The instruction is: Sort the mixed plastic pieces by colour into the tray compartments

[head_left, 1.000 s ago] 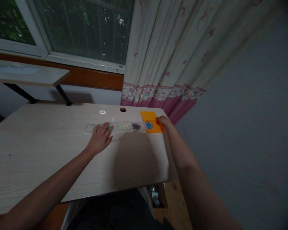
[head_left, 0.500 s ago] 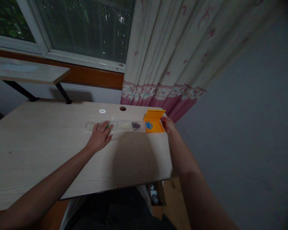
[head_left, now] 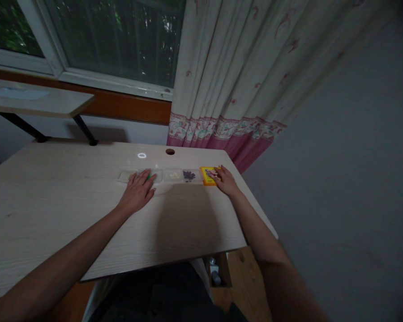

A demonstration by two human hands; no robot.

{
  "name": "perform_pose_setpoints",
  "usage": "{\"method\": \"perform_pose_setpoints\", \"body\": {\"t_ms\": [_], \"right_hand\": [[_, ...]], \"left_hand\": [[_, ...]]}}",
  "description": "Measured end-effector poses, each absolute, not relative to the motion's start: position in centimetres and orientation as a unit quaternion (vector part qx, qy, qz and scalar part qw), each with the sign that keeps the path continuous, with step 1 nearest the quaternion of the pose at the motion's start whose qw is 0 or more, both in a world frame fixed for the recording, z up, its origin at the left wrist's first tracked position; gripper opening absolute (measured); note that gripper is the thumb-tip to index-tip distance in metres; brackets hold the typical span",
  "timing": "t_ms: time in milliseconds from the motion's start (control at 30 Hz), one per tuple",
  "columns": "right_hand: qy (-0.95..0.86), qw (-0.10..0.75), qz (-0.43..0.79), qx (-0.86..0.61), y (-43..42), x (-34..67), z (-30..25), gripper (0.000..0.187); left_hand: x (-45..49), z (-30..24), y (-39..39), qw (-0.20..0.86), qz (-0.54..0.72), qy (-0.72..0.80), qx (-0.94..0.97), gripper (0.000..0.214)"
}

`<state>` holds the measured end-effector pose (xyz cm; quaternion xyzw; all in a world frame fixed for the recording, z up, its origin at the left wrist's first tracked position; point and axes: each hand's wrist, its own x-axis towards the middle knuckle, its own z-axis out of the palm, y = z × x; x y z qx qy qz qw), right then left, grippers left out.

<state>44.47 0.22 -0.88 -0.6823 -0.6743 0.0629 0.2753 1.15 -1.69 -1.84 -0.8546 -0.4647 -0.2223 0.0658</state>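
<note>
At the right end of a row of small boxes sits a yellow-orange box (head_left: pixel 206 178), its printed lid down. My right hand (head_left: pixel 227 181) lies on that lid with fingers spread. Left of it, a clear box holds dark pieces (head_left: pixel 189 175); beside that, another clear box (head_left: pixel 173 175) has pale pieces in it. My left hand (head_left: pixel 138 191) rests, fingers outstretched, over the clear boxes (head_left: pixel 124 176) at the row's left end. Something green (head_left: pixel 149 177) shows between its fingers. The blue pieces are hidden under the lid.
The boxes stand on a pale wooden desk (head_left: pixel 97 214) with a round cable hole (head_left: pixel 170 152) behind them. A raised shelf (head_left: pixel 47 100) is at the back left. A curtain (head_left: pixel 218 89) hangs behind the desk; an open drawer (head_left: pixel 224 273) with bottles shows below.
The yellow-orange lid, upright before, is now down over the blue pieces. My right hand has moved from the box's right side onto its lid. My left hand has stayed in place.
</note>
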Motion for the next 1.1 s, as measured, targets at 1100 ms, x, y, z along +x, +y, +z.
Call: {"method": "perform_pose_setpoints", "body": {"t_ms": [1100], "right_hand": [[-0.825,0.14,0.017,-0.548,3.7,37.3,5.8,0.069]], "left_hand": [[0.8,-2.0,-1.8,0.085,-0.291,-0.493,-0.815,0.061]]}}
